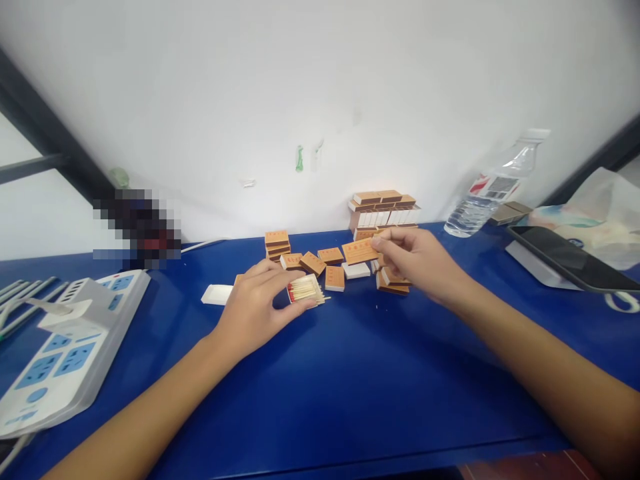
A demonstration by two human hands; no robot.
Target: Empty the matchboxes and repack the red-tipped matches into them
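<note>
Between the thumb and forefinger of my left hand (260, 303) sits a small open matchbox tray (306, 291) full of red-tipped matches, some jutting out at its right end. My right hand (413, 257) pinches the right end of an orange matchbox (359, 251), tilted a little above the pile. Several closed matchboxes (313, 264) lie scattered between my hands, with a white tray (356, 270) among them. Another white tray (217, 295) rests left of my left hand, which partly covers an orange box. More matchboxes (394, 280) are stacked under my right hand.
Matchboxes (384, 212) are piled against the white wall, and a smaller stack (277, 245) stands left. A water bottle (487, 187) leans at the right, near a phone (575, 257) and plastic bag (590, 207). A power strip (75, 353) lies left on the blue table (340, 393).
</note>
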